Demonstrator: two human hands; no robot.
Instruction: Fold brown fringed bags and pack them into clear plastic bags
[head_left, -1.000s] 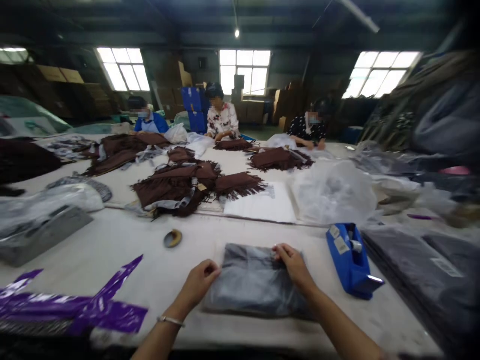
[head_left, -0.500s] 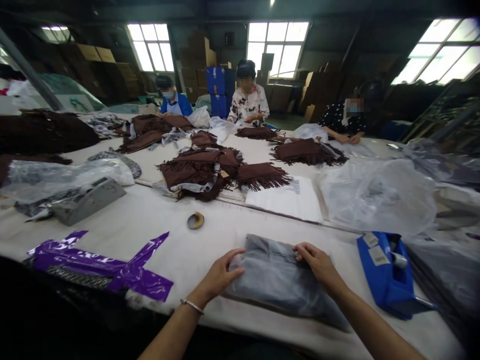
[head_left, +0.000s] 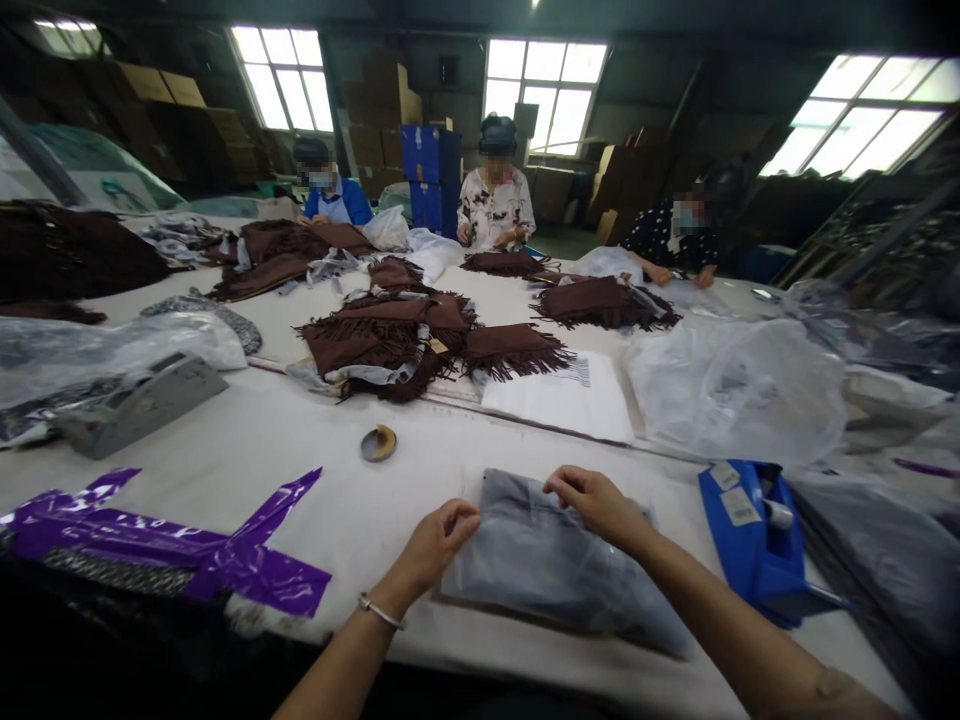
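A clear plastic bag (head_left: pixel 555 580) with folded dark grey fabric inside lies flat on the table in front of me. My left hand (head_left: pixel 439 540), with a bracelet at the wrist, is by the bag's upper left corner. Its thumb and fingers are drawn together, and whatever they hold is too small to tell. Over the bag's top edge is my right hand (head_left: pixel 600 508), thumb and fingertips closed in a pinch. What lies between those fingertips cannot be made out. To the right stands a blue tape dispenser (head_left: pixel 750 550).
Purple tape strips (head_left: pixel 150 530) cross the table's near left edge. A grey metal holder (head_left: pixel 142 400) and a small round dish (head_left: pixel 379 443) stand beyond. Brown fringed scarves (head_left: pixel 375 335), a white sheet stack (head_left: pixel 562 400) and clear plastic (head_left: pixel 739 385) lie farther back. Several people work across the table.
My right hand has moved left along the bag's top edge. My left thumb and fingers, apart before, have come together. The view has shifted slightly to the right.
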